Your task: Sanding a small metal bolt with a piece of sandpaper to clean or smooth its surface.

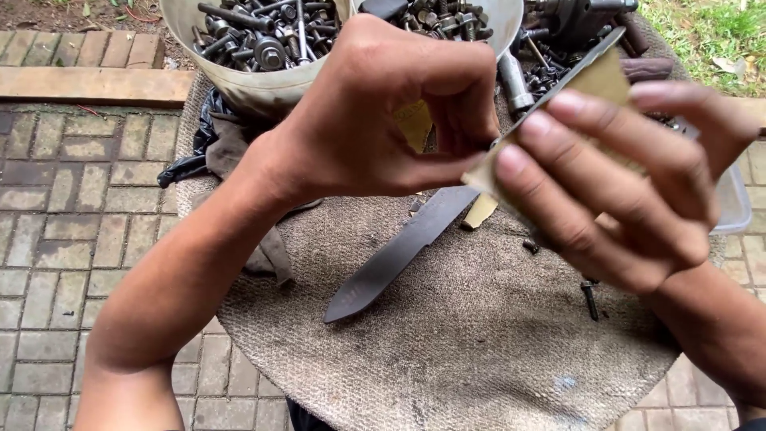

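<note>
Left hand [383, 112] and right hand [614, 191] both clamp a thin blade [582, 60] wrapped in sandpaper [598, 84]. Judged stiff, light, sharp-edged: grip the flats. Another knife blade [399, 251] lies below the hands.

No packages, labels, signs or screens in view — none anywhere around the hands.

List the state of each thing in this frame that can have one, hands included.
Left hand: closed, gripping the blade.
Right hand: fingers pressing a tan sheet of sandpaper folded around the blade.
Long dark flat metal blade: held up tilted, tip down-left, above the round burlap-covered table.
White plastic bucket: full of bolts and nuts.
Loose dark bolt: lying on the burlap.
</note>
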